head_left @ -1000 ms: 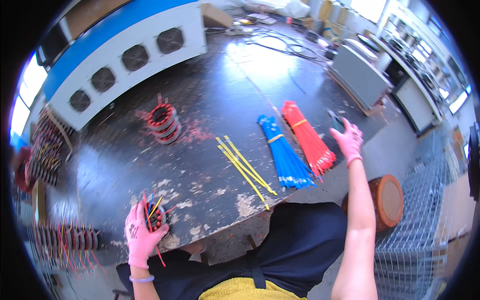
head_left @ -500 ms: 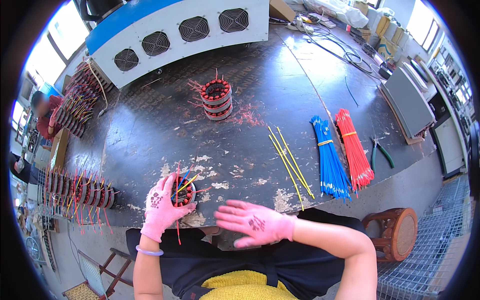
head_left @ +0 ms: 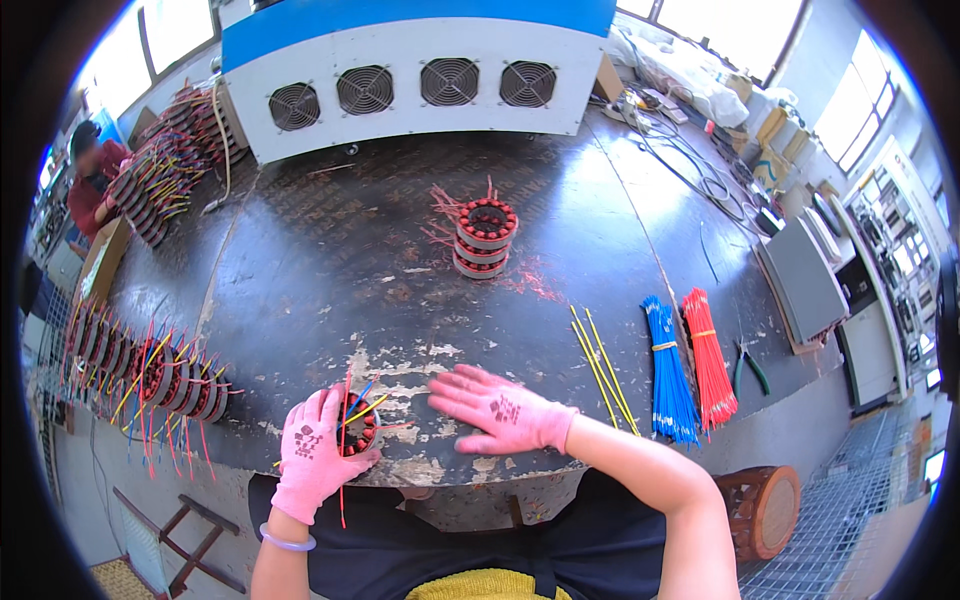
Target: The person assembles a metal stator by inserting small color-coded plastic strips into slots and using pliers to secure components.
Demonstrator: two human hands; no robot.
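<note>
In a pink glove, my left hand (head_left: 312, 450) grips a small ring-shaped motor stator (head_left: 368, 430) at the front edge of the table, fingers on its far left side and thumb on the near side. Red windings line the stator, and blue, yellow and red wires stick out of it. My right hand (head_left: 500, 412), also gloved in pink, is stretched out flat with its fingers apart, over the worn tabletop to the right of the stator. It holds nothing. Whether it touches the table I cannot tell.
Stacked stators (head_left: 485, 238) stand mid-table beside red wire scraps. To the right lie loose yellow wires (head_left: 603, 370), blue (head_left: 670, 375) and red (head_left: 710, 365) wire bundles, and pliers (head_left: 750, 370). A row of wired stators (head_left: 165, 380) lies left. A fan-vented machine (head_left: 420, 90) stands behind.
The view has tilted up, so the table sits lower in it. My right hand has moved from the table's front edge farther over the tabletop. My left hand keeps hold of the stator.
</note>
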